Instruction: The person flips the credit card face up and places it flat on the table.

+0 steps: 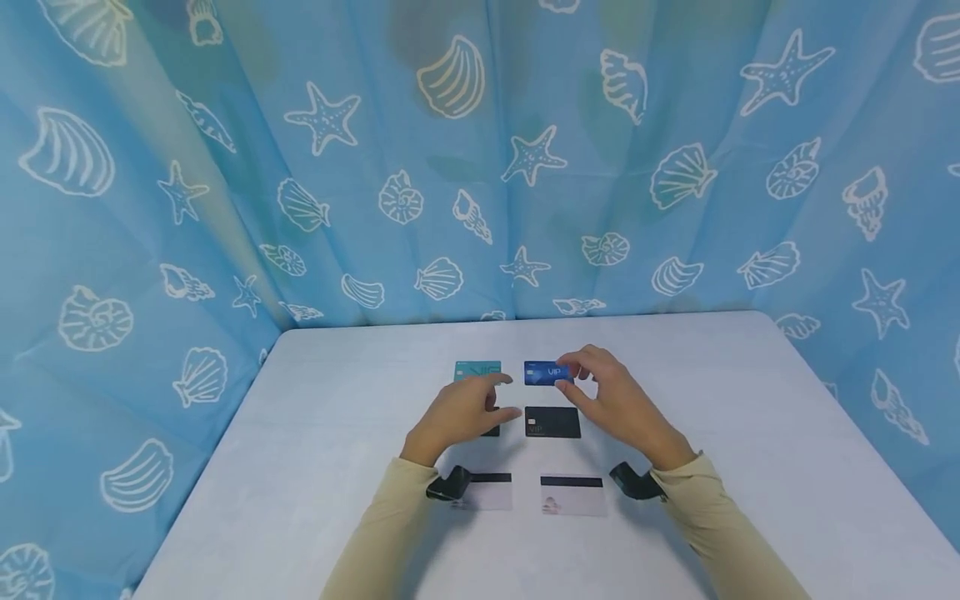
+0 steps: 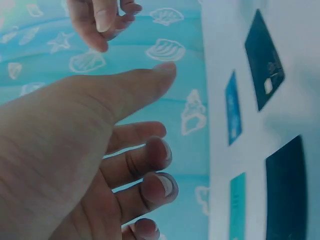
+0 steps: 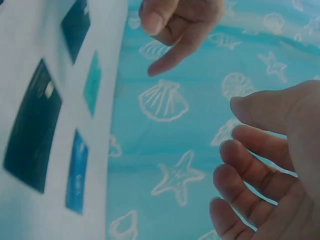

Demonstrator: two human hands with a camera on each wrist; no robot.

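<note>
My left hand (image 1: 461,412) hovers over the left column of cards, thumb and fingers apart with nothing between them. It partly hides a teal VIP card (image 1: 474,367) and a black card (image 1: 492,431). Over the right column hangs my right hand (image 1: 618,400), fingers loosely bent and holding nothing. Its fingertips overlap the edge of a blue VIP card (image 1: 540,374) in the head view, but the right wrist view shows that card (image 3: 77,172) lying apart from the hand. A second black card (image 1: 553,422) lies below the blue one.
Nearer the front lie two pale cards with dark stripes, the left card (image 1: 491,497) partly behind a dark wrist device (image 1: 448,485), the right card (image 1: 573,500) in view. The white table (image 1: 337,417) ends at a blue shell-patterned curtain (image 1: 465,208).
</note>
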